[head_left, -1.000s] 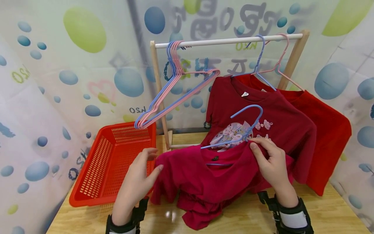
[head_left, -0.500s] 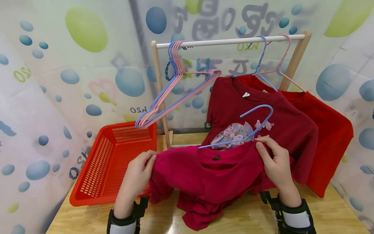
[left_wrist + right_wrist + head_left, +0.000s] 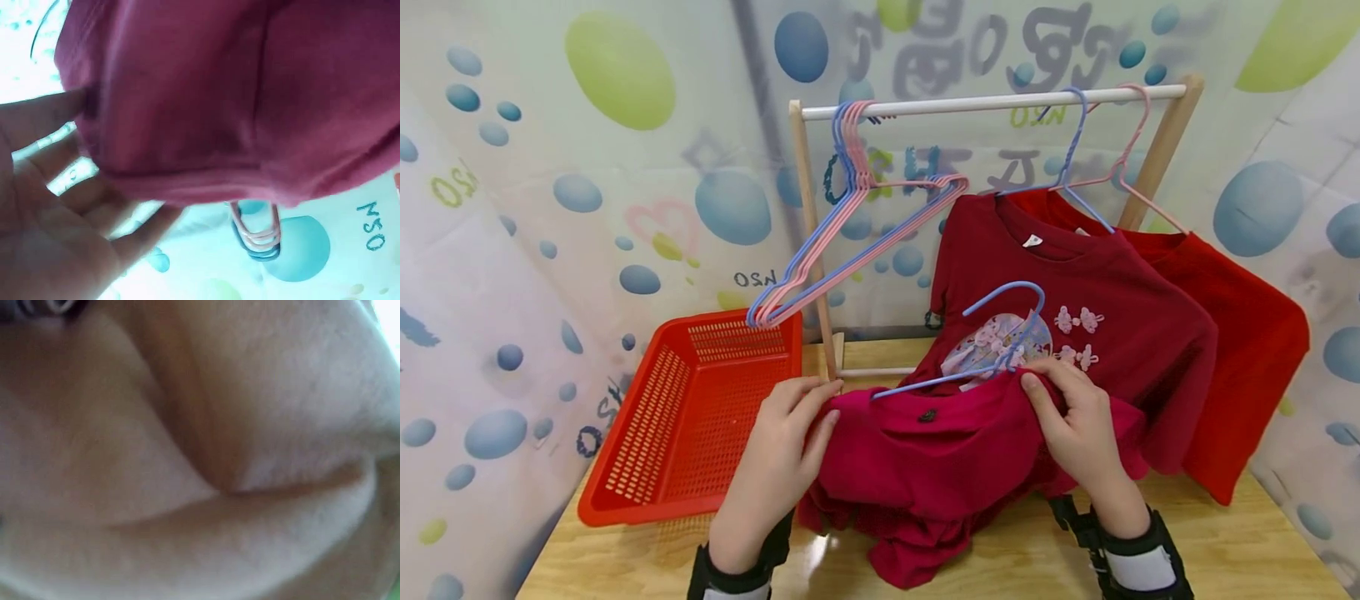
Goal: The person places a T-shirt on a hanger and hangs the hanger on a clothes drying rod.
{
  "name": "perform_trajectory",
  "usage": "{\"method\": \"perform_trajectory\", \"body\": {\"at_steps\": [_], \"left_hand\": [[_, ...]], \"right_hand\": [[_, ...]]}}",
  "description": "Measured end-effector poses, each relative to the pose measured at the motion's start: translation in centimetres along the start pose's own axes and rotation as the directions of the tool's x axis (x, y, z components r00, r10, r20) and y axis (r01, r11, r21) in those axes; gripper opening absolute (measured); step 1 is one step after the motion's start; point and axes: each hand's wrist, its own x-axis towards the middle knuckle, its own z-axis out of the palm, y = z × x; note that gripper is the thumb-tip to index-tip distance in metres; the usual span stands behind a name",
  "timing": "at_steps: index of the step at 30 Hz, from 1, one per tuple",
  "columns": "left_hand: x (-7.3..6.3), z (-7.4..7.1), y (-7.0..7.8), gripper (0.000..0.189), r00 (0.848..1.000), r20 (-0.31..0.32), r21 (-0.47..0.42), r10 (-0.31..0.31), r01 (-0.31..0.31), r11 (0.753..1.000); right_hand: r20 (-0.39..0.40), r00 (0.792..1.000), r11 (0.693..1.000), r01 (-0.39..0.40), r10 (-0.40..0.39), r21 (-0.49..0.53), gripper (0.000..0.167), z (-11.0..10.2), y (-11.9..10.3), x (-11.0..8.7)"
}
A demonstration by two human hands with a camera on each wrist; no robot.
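Note:
A magenta shirt with a dark button at its neckline is spread between my hands, its lower part bunched on the table. A blue hanger sits in its neck opening, the hook upright above the collar and much of the frame hidden in the cloth. My left hand pinches the shoulder at the left between thumb and fingers; the left wrist view has the fingers at the cloth's edge. On the other side, my right hand grips the shirt by the collar, fingertips right at the hanger's neck. Skin fills the right wrist view.
Behind stands a rack with a white rail, bearing several bare pink and blue hangers at its left. A dark red shirt and a bright red one hang at its right. An orange-red basket stands at left on the wooden table.
My left hand has closed on the shirt's left shoulder and moved right with it. The hanger's hook went right, then swung back left and lower. My right hand has shifted slightly left.

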Motion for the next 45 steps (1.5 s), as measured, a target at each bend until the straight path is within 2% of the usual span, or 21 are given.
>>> {"method": "perform_trajectory", "body": {"at_steps": [2,5,10,14,19,22,25,29,31,34,37,39,41,43,45], "left_hand": [[0.0,0.3,-0.1,0.024,0.998,0.016,0.008,0.061,-0.061,0.998],[0.0,0.4,-0.2,0.019,0.994,0.041,-0.002,0.104,-0.104,0.995],[0.0,0.6,-0.2,0.017,0.991,0.077,-0.015,0.107,-0.106,0.994],[0.2,0.8,-0.6,0.015,0.993,0.069,-0.036,0.093,-0.091,0.995],[0.1,0.6,-1.2,0.018,0.998,0.033,-0.058,0.044,-0.042,0.997],[-0.1,0.1,-1.7,0.017,1.000,0.000,-0.054,0.011,-0.011,0.998],[-0.2,-0.5,-2.0,0.017,0.999,-0.032,-0.041,-0.017,0.015,0.999],[-0.3,-1.2,-2.3,0.018,0.997,-0.057,-0.032,-0.044,0.042,0.999],[-0.3,-1.4,-2.5,0.018,0.997,-0.061,-0.031,-0.056,0.054,0.998],[-0.3,-1.6,-2.8,0.017,0.995,-0.064,-0.026,-0.076,0.075,0.997],[-0.3,-1.8,-3.2,0.016,0.994,-0.060,-0.022,-0.094,0.093,0.995],[-0.3,-1.9,-3.3,0.016,0.993,-0.054,-0.018,-0.106,0.105,0.994],[-0.2,-1.9,-3.5,0.016,0.992,-0.044,-0.016,-0.120,0.120,0.993],[-0.2,-1.9,-3.6,0.016,0.991,-0.033,-0.008,-0.133,0.133,0.991],[-0.2,-1.9,-3.7,0.016,0.990,-0.025,-0.002,-0.141,0.141,0.990]], "right_hand": [[0.017,1.000,1.000,0.014,-0.013,-0.019,0.011,0.4,-0.8,0.0],[0.045,0.998,0.998,0.040,-0.037,-0.055,0.009,0.9,-1.9,0.0],[0.050,0.998,0.995,0.054,-0.050,-0.084,0.007,1.4,-2.7,0.2],[0.070,0.995,0.993,0.071,-0.065,-0.093,0.012,1.1,-3.4,0.4],[0.085,0.985,0.970,0.166,-0.153,-0.179,0.049,-0.1,-3.4,1.0],[0.073,0.983,0.953,0.183,-0.170,-0.241,0.060,-1.2,-2.7,1.3],[0.062,0.990,0.946,0.136,-0.123,-0.294,0.043,-2.2,-1.6,1.3],[0.080,0.997,0.942,0.039,-0.013,-0.334,0.015,-3.5,-0.3,1.2],[0.116,0.992,0.944,-0.004,0.044,-0.329,0.011,-4.3,0.2,1.3],[0.206,0.967,0.940,-0.074,0.150,-0.333,0.010,-5.7,0.1,1.5],[0.328,0.910,0.935,-0.143,0.253,-0.324,0.012,-7.3,0.5,1.6],[0.393,0.875,0.936,-0.164,0.284,-0.311,0.015,-8.3,0.9,1.6],[0.441,0.848,0.943,-0.181,0.294,-0.281,0.020,-9.2,1.1,1.5],[0.454,0.842,0.946,-0.185,0.292,-0.267,0.022,-9.8,1.3,1.4],[0.441,0.848,0.944,-0.185,0.294,-0.273,0.022,-10.1,1.3,1.5]]}}
